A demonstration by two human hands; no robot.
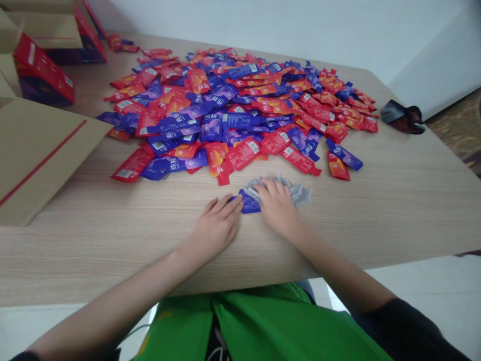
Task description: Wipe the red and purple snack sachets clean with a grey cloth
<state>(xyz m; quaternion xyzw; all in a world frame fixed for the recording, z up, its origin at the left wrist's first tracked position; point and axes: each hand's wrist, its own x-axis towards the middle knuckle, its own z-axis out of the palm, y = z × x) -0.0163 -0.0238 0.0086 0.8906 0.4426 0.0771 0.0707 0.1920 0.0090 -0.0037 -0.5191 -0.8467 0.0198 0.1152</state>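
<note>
A purple pouch (250,202) with fine white print lies flat on the table in front of me. The fingers of my left hand (217,223) press together on its left end and hold it against the tabletop. My right hand (278,206) is closed over a crumpled grey cloth (300,194), which lies on the pouch's right part and hides it. Just beyond both hands spreads a large heap of red and purple pouches, among them a red pouch (243,154) with a barcode.
Open cardboard boxes stand at the left; a brown flap (48,155) juts over the table (112,250). At the right edge sits a dark crumpled item (402,118) I cannot make out. A purple pouch (344,155) lies over a red one. A white wall (300,30) borders the back.
</note>
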